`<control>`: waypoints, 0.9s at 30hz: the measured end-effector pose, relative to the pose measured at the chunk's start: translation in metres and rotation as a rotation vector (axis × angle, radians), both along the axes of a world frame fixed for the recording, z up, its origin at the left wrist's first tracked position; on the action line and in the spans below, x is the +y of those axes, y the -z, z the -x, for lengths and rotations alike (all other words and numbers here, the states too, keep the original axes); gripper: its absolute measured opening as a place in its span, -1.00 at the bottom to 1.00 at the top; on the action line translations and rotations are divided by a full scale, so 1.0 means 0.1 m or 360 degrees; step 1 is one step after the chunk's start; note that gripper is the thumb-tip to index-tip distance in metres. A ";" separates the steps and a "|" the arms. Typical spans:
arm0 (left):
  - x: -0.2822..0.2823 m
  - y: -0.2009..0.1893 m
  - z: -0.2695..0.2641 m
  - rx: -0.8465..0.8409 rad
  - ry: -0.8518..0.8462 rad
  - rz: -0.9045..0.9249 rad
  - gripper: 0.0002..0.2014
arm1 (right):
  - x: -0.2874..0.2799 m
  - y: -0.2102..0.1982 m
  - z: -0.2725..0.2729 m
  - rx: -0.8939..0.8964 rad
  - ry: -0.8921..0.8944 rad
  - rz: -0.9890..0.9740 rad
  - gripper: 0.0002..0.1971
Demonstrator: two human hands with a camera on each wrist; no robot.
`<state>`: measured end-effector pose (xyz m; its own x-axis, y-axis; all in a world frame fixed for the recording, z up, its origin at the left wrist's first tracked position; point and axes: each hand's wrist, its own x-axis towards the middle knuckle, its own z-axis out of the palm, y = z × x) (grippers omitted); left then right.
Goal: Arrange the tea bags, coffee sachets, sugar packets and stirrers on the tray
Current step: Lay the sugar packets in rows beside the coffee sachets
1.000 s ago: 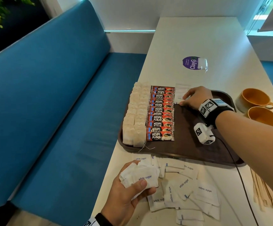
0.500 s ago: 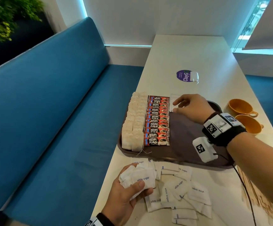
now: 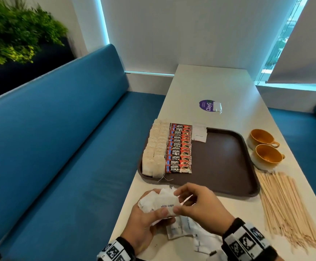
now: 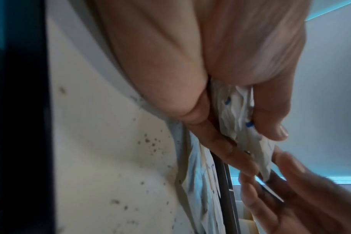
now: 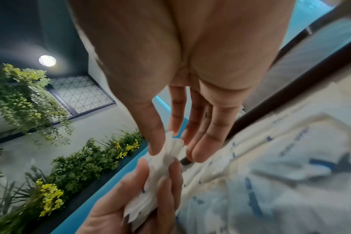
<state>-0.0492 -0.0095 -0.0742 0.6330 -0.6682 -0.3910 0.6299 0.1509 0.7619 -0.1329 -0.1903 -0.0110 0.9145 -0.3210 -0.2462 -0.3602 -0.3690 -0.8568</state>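
A brown tray holds two columns of tea bags, a column of red coffee sachets and a few white sugar packets at its far edge. In front of the tray my left hand grips a bunch of sugar packets. My right hand pinches the top packet of that bunch between thumb and forefinger. The right wrist view shows the pinch on the packet, with my left hand below. In the left wrist view the bunch sits between thumb and fingers.
Loose sugar packets lie on the table under my hands. Wooden stirrers are spread to the right of the tray, beside two orange cups. A purple sticker lies farther back. A blue bench runs along the left.
My right hand left the sugar packets at the tray's far edge and came back to the bunch in my left hand, where it now pinches a packet. The head view tilted up.
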 end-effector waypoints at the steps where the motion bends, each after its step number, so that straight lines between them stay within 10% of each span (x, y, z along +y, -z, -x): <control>1: 0.00 0.00 0.00 -0.0002 -0.0002 -0.0002 -0.32 | 0.03 0.02 0.02 -0.0018 0.0031 -0.0042 -0.65; 11: 0.02 0.02 0.01 0.0031 0.0041 0.0070 -0.26 | 0.07 0.06 0.01 -0.0007 0.0196 -0.0425 -0.92; 27: 0.00 0.09 -0.02 0.0088 -0.0023 0.0198 -0.50 | 0.03 0.11 0.05 -0.0108 0.0495 -0.0747 -0.74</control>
<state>-0.0469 -0.0098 -0.0836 0.6226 -0.7047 -0.3403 0.6675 0.2512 0.7009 -0.1383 -0.1878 -0.0219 0.8132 -0.4480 -0.3715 -0.3297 0.1714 -0.9284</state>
